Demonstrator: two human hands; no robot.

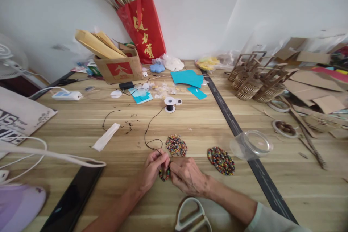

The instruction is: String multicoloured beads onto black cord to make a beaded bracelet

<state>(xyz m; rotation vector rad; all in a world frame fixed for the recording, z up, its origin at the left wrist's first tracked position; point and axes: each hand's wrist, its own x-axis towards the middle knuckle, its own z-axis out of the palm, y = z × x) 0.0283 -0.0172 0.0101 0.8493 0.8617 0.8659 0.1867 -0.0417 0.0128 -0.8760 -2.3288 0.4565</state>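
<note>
A small loop of multicoloured beads (pixel 164 177) hangs between my two hands. My left hand (pixel 155 163) is closed in a pinch at the top of the loop, where a black cord (pixel 147 132) runs into its fingers. On the loop's right side, my right hand (pixel 189 174) is closed with its fingertips pressed together on the beaded string; the exact grip is hidden. That cord leads back to a white spool (pixel 170 105) wound with black cord. Just beyond the hands lies a heap of loose beads (pixel 176 145). Finished-looking bead strands (pixel 221 160) rest to the right.
White-handled scissors (pixel 193 215) lie near the front edge. A black phone-like slab (pixel 74 195) and white cables are at left. A clear plastic jar (pixel 251 145) lies right. Behind stand a cardboard box (pixel 122 68), a red bag (pixel 144 30) and small woven baskets (pixel 248 83).
</note>
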